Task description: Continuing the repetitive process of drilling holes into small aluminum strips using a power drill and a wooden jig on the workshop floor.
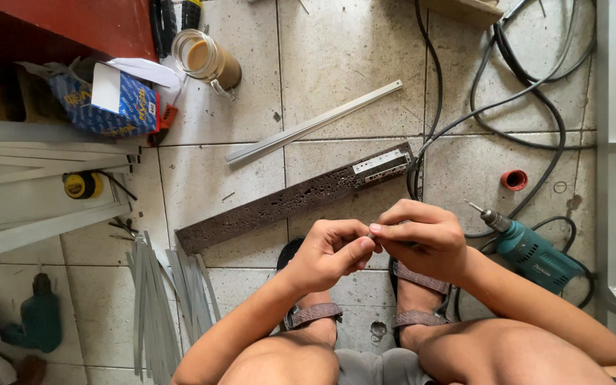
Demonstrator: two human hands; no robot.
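Both hands (383, 246) pinching tiny metal piece (371, 235)

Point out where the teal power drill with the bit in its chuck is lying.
In the head view, the teal drill lies on the tiled floor at the right, just beyond the right hand, amid black cables and below a small red ring.

Teal drill (532, 251) — red cap (514, 179)

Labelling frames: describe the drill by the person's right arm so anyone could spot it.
Start at the person's right hand and look just right of its forearm, on the tiled floor. The teal power drill lies there among black cables, bit pointing up-left. Another teal drill lies far left.
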